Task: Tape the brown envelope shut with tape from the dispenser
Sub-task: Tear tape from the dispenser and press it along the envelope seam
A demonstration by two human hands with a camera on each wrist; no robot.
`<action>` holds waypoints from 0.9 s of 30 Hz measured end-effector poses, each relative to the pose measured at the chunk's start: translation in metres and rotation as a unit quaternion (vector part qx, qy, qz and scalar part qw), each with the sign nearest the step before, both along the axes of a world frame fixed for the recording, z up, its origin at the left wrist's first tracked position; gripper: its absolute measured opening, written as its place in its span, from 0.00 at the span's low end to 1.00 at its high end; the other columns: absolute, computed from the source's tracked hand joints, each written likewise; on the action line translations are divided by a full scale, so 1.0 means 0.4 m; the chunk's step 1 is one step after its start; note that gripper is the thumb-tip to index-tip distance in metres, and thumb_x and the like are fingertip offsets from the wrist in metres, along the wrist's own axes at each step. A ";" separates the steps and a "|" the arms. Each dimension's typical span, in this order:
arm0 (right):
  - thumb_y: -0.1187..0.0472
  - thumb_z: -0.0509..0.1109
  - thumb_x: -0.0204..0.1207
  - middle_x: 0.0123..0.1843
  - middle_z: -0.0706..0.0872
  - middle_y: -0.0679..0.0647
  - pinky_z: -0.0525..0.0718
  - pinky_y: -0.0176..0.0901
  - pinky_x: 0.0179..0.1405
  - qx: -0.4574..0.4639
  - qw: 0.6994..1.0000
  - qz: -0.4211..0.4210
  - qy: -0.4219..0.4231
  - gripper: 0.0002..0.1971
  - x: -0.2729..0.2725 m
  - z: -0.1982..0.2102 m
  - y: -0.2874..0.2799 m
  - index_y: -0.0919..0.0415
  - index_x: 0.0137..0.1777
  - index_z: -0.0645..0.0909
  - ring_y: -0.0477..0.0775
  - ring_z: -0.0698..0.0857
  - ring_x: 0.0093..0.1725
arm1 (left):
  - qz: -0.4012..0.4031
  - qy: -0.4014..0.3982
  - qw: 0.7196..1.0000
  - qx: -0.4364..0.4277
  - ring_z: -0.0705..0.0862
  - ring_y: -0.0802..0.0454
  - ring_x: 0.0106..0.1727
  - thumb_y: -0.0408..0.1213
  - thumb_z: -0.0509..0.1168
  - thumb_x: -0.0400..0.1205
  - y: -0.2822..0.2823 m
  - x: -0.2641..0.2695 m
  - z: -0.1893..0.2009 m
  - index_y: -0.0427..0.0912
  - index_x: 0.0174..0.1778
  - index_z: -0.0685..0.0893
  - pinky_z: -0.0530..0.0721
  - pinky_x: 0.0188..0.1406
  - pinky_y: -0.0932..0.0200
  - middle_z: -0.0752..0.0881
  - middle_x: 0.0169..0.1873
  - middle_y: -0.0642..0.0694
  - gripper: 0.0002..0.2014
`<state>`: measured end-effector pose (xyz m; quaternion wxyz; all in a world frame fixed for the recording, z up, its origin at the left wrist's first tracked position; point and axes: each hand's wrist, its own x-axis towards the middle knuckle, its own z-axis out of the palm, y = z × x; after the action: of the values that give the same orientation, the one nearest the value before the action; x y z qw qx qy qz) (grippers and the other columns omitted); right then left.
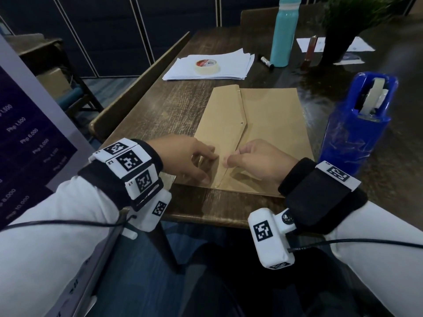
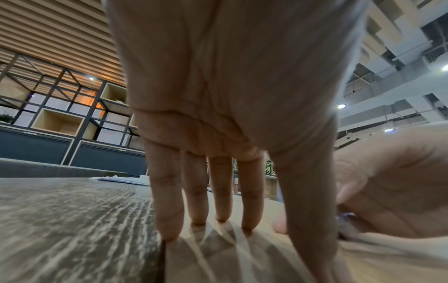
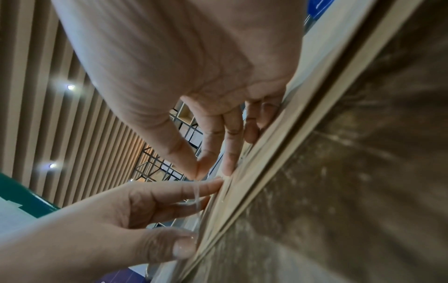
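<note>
Bench: dark wood-grain bench (image 1: 174, 106) carrying everything, near edge right in front of the person.
Envelope: big flat brown paper envelope (image 1: 272, 124) lying on the bench, flap folded over, both hands sitting on its near end by the flap edge.
Dispenser: chunky blue plastic tape dispenser (image 1: 357, 124) standing just right of the envelope, roll of clear tape visible in the top.
Left hand: left hand (image 1: 185, 156) has its fingers straight and spread, fingertips (image 2: 169, 229) pressed down on the envelope near its left edge, thumb down on the paper too.
Right hand: right hand (image 1: 258, 161) is pinching a short strip of clear tape (image 3: 196, 193) between thumb and index finger; the strip runs down to the envelope next to the left thumb.
Bottle: tall teal metal bottle (image 1: 283, 30) standing well behind the envelope.
Papers: loose stack of white paper sheets (image 1: 229, 65) at the back left, with a roll of cream masking tape (image 1: 207, 66) sitting on top.
Marker: small black marker (image 1: 266, 61) lying beside the bottle.
</note>
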<state>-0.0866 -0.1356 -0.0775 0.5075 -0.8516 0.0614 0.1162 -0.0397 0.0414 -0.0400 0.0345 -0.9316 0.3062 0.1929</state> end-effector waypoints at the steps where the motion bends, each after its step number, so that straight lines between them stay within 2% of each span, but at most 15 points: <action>1: 0.55 0.75 0.71 0.49 0.90 0.54 0.85 0.44 0.52 -0.004 1.000 0.000 -0.002 0.13 0.001 -0.003 -0.001 0.66 0.48 0.88 0.50 0.88 0.47 | -0.001 -0.001 1.000 0.001 0.70 0.56 0.76 0.58 0.71 0.73 0.000 -0.002 0.001 0.64 0.76 0.69 0.70 0.75 0.50 0.64 0.79 0.68 0.34; 2: 0.55 0.75 0.70 0.52 0.91 0.54 0.84 0.48 0.59 -0.007 1.000 -0.001 -0.003 0.13 0.002 -0.005 -0.001 0.64 0.47 0.89 0.51 0.88 0.51 | -0.002 -0.001 1.000 0.002 0.70 0.56 0.76 0.58 0.71 0.73 -0.001 -0.003 0.003 0.63 0.76 0.69 0.70 0.75 0.51 0.64 0.79 0.68 0.34; 4: 0.54 0.75 0.69 0.53 0.91 0.53 0.82 0.51 0.64 -0.007 1.000 0.000 -0.002 0.11 0.000 -0.007 0.001 0.61 0.44 0.90 0.51 0.87 0.55 | -0.003 -0.002 1.000 0.003 0.70 0.57 0.76 0.57 0.70 0.74 -0.002 -0.005 0.005 0.64 0.76 0.69 0.69 0.75 0.52 0.64 0.78 0.69 0.34; 12: 0.54 0.75 0.70 0.51 0.91 0.54 0.82 0.48 0.65 0.013 1.000 -0.008 -0.008 0.07 -0.005 -0.014 0.006 0.57 0.36 0.89 0.49 0.86 0.57 | -0.007 0.003 1.000 0.015 0.71 0.57 0.75 0.57 0.68 0.76 0.000 -0.010 0.006 0.63 0.78 0.66 0.72 0.73 0.51 0.61 0.80 0.69 0.33; 17: 0.53 0.73 0.69 0.47 0.92 0.52 0.79 0.52 0.68 0.003 1.000 -0.012 -0.013 0.09 -0.006 -0.019 0.009 0.53 0.30 0.88 0.51 0.79 0.64 | -0.005 0.008 0.999 0.034 0.74 0.57 0.71 0.56 0.64 0.80 -0.002 -0.020 0.010 0.64 0.79 0.63 0.70 0.69 0.57 0.56 0.80 0.71 0.31; 21: 0.52 0.72 0.65 0.44 0.93 0.50 0.76 0.56 0.69 -0.008 1.000 -0.007 -0.014 0.10 -0.007 -0.018 0.010 0.50 0.25 0.87 0.56 0.76 0.67 | -0.005 0.003 1.000 0.020 0.69 0.57 0.77 0.54 0.59 0.84 -0.002 -0.018 0.003 0.65 0.78 0.65 0.66 0.74 0.56 0.58 0.80 0.70 0.25; 24: 0.50 0.70 0.61 0.44 0.92 0.49 0.76 0.57 0.69 -0.011 1.000 -0.002 -0.015 0.09 -0.005 -0.020 0.010 0.52 0.26 0.87 0.57 0.76 0.67 | 0.009 0.017 1.000 0.001 0.64 0.58 0.80 0.55 0.55 0.85 -0.002 -0.017 -0.001 0.64 0.78 0.66 0.60 0.78 0.56 0.58 0.80 0.70 0.23; 27: 0.50 0.70 0.62 0.44 0.92 0.49 0.77 0.57 0.68 -0.016 1.000 0.004 -0.020 0.09 -0.003 -0.024 0.008 0.53 0.29 0.88 0.57 0.76 0.67 | 0.008 0.020 1.000 -0.002 0.64 0.58 0.80 0.57 0.55 0.84 -0.002 -0.018 0.001 0.64 0.78 0.66 0.59 0.78 0.55 0.58 0.80 0.70 0.24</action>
<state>-0.0877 -0.1324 -0.0873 0.4943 -0.8620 0.0502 0.1002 -0.0467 0.0405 -0.0396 0.0247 -0.9300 0.2994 0.2115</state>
